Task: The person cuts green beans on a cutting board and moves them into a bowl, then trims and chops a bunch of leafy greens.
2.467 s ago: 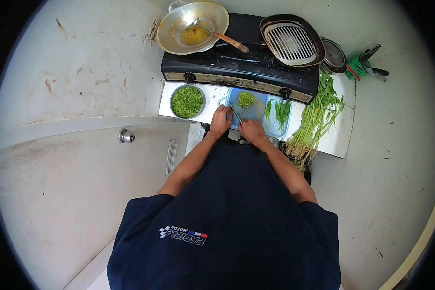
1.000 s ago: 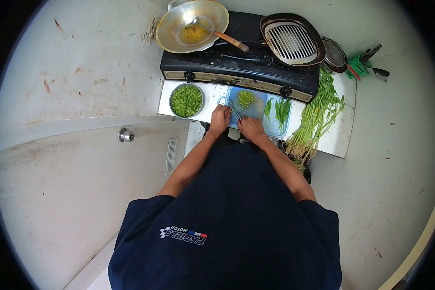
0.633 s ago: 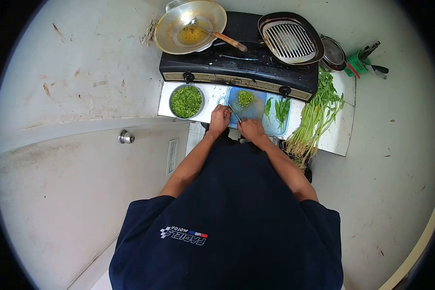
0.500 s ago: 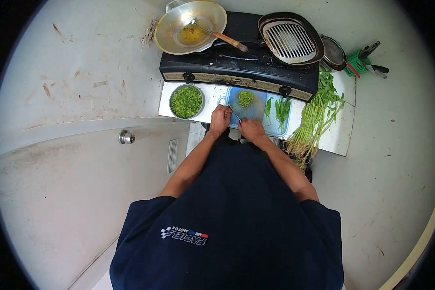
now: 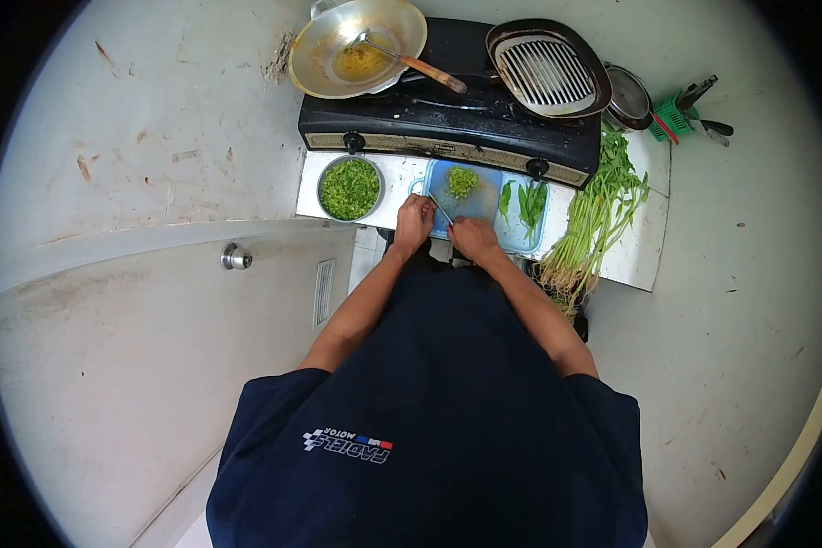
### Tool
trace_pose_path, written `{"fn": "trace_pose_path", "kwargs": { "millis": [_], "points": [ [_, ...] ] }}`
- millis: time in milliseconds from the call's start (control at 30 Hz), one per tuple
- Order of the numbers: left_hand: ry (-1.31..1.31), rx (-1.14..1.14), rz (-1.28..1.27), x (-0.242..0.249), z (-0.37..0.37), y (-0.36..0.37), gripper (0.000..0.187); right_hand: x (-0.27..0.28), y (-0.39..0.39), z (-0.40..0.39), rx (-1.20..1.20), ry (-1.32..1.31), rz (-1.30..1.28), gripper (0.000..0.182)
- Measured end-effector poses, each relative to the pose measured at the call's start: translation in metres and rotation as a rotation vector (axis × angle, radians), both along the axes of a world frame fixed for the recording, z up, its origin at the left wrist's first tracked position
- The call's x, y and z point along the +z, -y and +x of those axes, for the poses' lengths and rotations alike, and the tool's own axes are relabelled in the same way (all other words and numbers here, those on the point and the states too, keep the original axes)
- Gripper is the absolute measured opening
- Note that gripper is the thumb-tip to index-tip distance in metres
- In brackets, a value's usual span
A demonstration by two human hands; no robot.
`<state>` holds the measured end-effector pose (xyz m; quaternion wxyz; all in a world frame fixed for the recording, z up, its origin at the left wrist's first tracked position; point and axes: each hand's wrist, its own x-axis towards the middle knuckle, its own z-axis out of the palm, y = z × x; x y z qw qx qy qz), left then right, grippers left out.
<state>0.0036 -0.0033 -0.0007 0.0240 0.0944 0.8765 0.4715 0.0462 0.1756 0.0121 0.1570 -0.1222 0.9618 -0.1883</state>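
My right hand (image 5: 473,237) is closed around the handle of a knife (image 5: 441,210), whose thin blade points up and left across the blue cutting board (image 5: 490,179). At the board's near left corner, my left hand (image 5: 415,219) has its fingers bent together close to the blade tip; whatever they hold is hidden. A small heap of chopped greens (image 5: 463,182) lies on the board beyond the blade. Whole green leaves (image 5: 532,203) rest on the board's right side. Left of the board stands a round bowl full of chopped greens (image 5: 350,189).
A black gas stove (image 5: 447,128) stands behind the board, bearing a wok (image 5: 312,55) with a wooden-handled ladle (image 5: 429,73) and a grill pan (image 5: 550,73). Leafy stalks with roots (image 5: 603,210) lie on the right. Farther right are a lidded pan (image 5: 627,99) and a green basket (image 5: 674,119) of utensils.
The whole view has shifted very slightly. Both hands and the knife keep nearly the same place at the board's near left edge.
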Motion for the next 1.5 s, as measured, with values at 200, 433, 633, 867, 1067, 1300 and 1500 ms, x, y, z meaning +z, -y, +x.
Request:
{"fn": "trace_pose_path", "kwargs": {
  "millis": [200,433,633,867,1067,1300,1500],
  "points": [
    [-0.017,0.004,-0.018,-0.005,-0.001,0.001,0.006,0.000,0.002,-0.001,0.003,0.032,0.014,0.038],
    [-0.024,0.015,0.003,0.000,0.001,0.000,0.008,-0.005,0.000,0.009,-0.008,0.040,0.009,0.040],
    [-0.057,0.007,-0.051,-0.002,0.001,0.000,0.008,-0.006,0.007,-0.004,-0.013,0.012,-0.013,0.040],
    [0.006,0.036,-0.038,-0.001,-0.001,0.000,0.006,-0.012,-0.004,0.009,0.003,-0.002,0.032,0.040],
    [0.022,0.031,-0.074,-0.004,-0.002,0.001,0.004,-0.002,-0.009,0.002,-0.107,-0.009,-0.001,0.041],
    [0.028,0.056,-0.064,-0.003,-0.002,0.000,0.005,0.013,-0.005,0.005,-0.031,0.074,-0.026,0.042],
    [0.003,0.032,-0.080,-0.004,-0.003,0.002,0.006,0.009,-0.005,0.004,-0.021,0.097,-0.050,0.043]
  ]
}}
